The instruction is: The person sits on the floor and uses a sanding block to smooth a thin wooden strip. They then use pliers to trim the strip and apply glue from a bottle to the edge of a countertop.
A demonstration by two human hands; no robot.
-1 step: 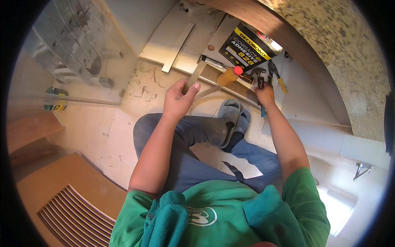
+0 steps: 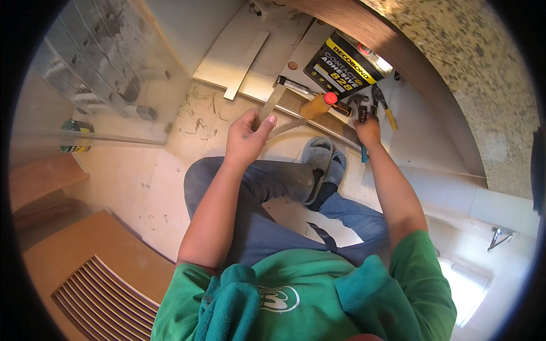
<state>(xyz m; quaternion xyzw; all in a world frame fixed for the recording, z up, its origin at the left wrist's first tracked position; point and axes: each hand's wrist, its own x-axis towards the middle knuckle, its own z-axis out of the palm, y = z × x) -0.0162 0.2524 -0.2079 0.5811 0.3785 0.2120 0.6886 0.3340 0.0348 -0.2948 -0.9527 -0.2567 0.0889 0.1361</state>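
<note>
holding as before: left hand grip clamped on the thin strip, right hand closed on pliers.

The pale floor carries flat boards, a black-and-yellow can and scattered shavings.

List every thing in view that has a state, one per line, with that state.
left hand: closed around a thin strip
thin strip: held, tilted up and away
right hand: gripping a dark tool
dark tool: held; its type is unclear
orange bottle: lying down, red cap on
black and yellow can: lying tilted
</note>
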